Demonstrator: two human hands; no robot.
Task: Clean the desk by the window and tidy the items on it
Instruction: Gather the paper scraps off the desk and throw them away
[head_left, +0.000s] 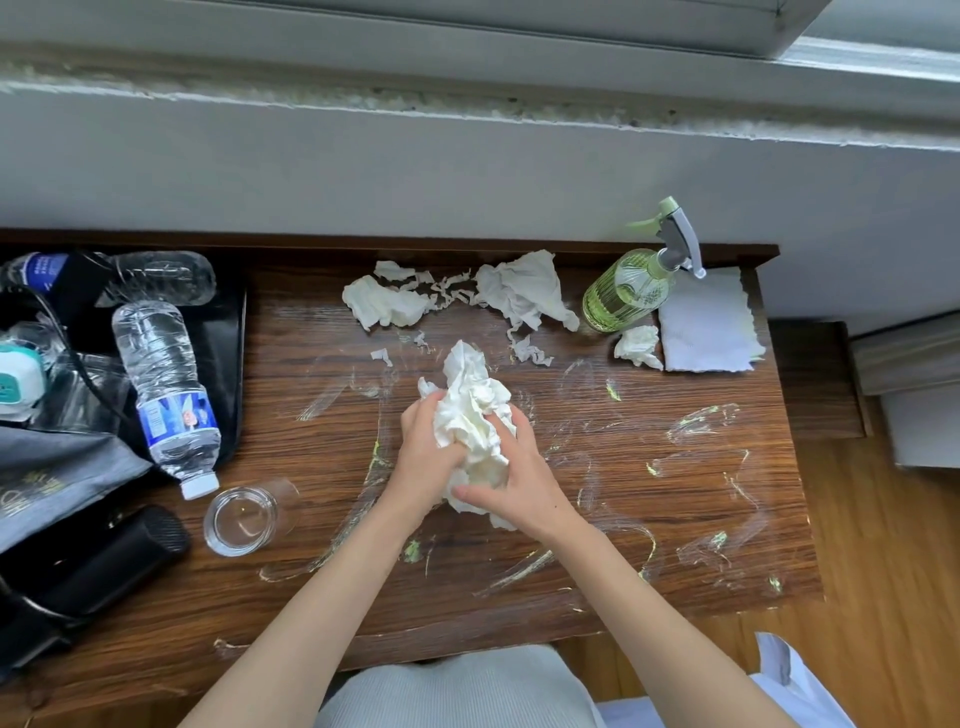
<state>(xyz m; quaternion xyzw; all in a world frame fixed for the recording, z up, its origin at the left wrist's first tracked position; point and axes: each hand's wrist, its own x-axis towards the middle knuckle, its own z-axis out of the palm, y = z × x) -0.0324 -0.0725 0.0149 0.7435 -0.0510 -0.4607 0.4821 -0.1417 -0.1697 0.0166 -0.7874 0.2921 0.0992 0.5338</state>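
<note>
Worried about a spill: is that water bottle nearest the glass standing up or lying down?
Lying down. The water bottle lies on its side, its white cap pointing toward the glass.

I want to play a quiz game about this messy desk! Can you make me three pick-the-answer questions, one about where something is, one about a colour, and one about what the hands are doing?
1. Where is the spray bottle?
A. far right corner of the desk
B. on the floor
C. inside the bag

2. What colour is the spray bottle?
A. red
B. green
C. black

3. What are the hands doing?
A. resting flat
B. holding the glass
C. both gripping a crumpled paper wad

Answers: 1 A, it stands beside the flat paper towel near the wall. 2 B, its ribbed body is pale green. 3 C, the left hand and right hand curl round the white wad.
</note>
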